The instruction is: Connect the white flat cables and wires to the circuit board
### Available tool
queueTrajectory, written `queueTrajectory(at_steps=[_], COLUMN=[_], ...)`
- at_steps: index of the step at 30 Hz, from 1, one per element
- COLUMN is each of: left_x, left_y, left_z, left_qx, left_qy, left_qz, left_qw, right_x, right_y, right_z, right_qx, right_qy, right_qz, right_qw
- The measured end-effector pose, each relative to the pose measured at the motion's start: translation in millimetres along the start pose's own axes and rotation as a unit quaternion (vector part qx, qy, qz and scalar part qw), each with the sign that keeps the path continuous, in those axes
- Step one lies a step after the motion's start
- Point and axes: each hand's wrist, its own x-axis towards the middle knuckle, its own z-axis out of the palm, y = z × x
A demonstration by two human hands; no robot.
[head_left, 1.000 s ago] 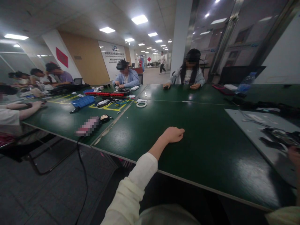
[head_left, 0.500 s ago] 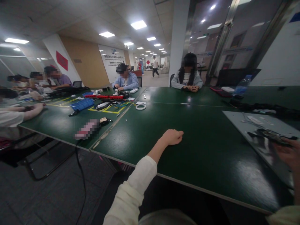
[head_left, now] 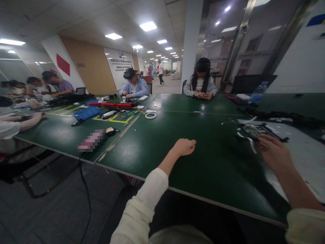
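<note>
My left hand rests on the green table, its fingers curled in a loose fist and nothing visible in it. My right hand grips a dark assembly with a black frame, exposed parts inside and white strips dangling from it. The exact kind of this assembly does not show clearly. It is held up over the table, at the near-left side of a pale board. The right fingertips are partly hidden behind the assembly.
A white tape ring, a small wrench and a blue basket lie further off. A blurred pink object with a cable is on the left. Two people sit across the table. A bottle stands at the back right.
My right hand has moved left and into fuller view, bringing the dark assembly off the pale board area with it. My left hand stays in place, while the view has shifted slightly.
</note>
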Motion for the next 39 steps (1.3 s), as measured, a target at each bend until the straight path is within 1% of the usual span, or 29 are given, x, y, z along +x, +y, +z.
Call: queueTrajectory(at_steps=[2,4,6,8,9,11,16,18,20,24,27,30,32,34,37,39], left_x=[-1.0,-2.2,-3.1,-3.3,-3.2,-2.7,0.8,2.7,4.3,5.2,4.7,4.2,3.8,3.2,2.1,1.5], left_y=[0.9,1.9,2.9,4.0,4.4,4.8,1.6,-1.1,-4.2,-11.8,-18.4,-23.5,-25.1,-25.5,-25.3,-25.0], left_z=[-2.6,-5.5,-7.7,-9.0,-9.1,-8.4,-2.7,-0.1,2.0,5.0,6.8,7.5,6.1,3.0,-2.1,-3.6], left_qx=[0.012,0.022,0.027,0.026,0.023,0.018,0.009,0.006,0.003,-0.011,-0.026,-0.035,-0.042,-0.049,-0.071,-0.096], left_qy=[0.042,0.099,0.148,0.175,0.182,0.190,0.216,0.224,0.223,0.220,0.236,0.261,0.285,0.320,0.380,0.394], left_qz=[-0.015,-0.042,-0.080,-0.115,-0.126,-0.131,-0.109,-0.114,-0.132,-0.171,-0.192,-0.207,-0.215,-0.225,-0.230,-0.233], left_qw=[0.999,0.994,0.985,0.977,0.975,0.973,0.970,0.968,0.966,0.960,0.952,0.942,0.933,0.919,0.893,0.884], right_x=[-13.1,-29.3,-46.0,-59.3,-63.7,-67.8,-65.9,-66.2,-67.3,-69.3,-73.3,-81.0,-85.6,-87.4,-85.7,-84.6], right_y=[-2.6,-4.2,-5.2,-5.4,-5.2,-4.4,-7.5,-11.6,-15.6,-20.9,-25.3,-29.9,-30.5,-28.2,-22.1,-20.0], right_z=[18.3,37.6,54.7,66.8,70.5,74.0,75.6,79.8,86.9,105.4,118.2,126.3,128.2,127.4,123.6,121.3], right_qx=[0.073,0.112,0.092,0.043,0.017,-0.026,-0.069,-0.072,-0.079,-0.108,-0.109,-0.064,-0.010,0.041,0.086,0.113], right_qy=[-0.103,-0.204,-0.285,-0.361,-0.390,-0.421,-0.445,-0.457,-0.460,-0.423,-0.383,-0.328,-0.304,-0.294,-0.285,-0.281], right_qz=[0.040,0.085,0.106,0.113,0.114,0.110,0.092,0.096,0.100,0.097,0.095,0.109,0.129,0.144,0.161,0.181], right_qw=[0.991,0.969,0.948,0.925,0.914,0.900,0.888,0.881,0.879,0.894,0.913,0.936,0.944,0.944,0.941,0.936])
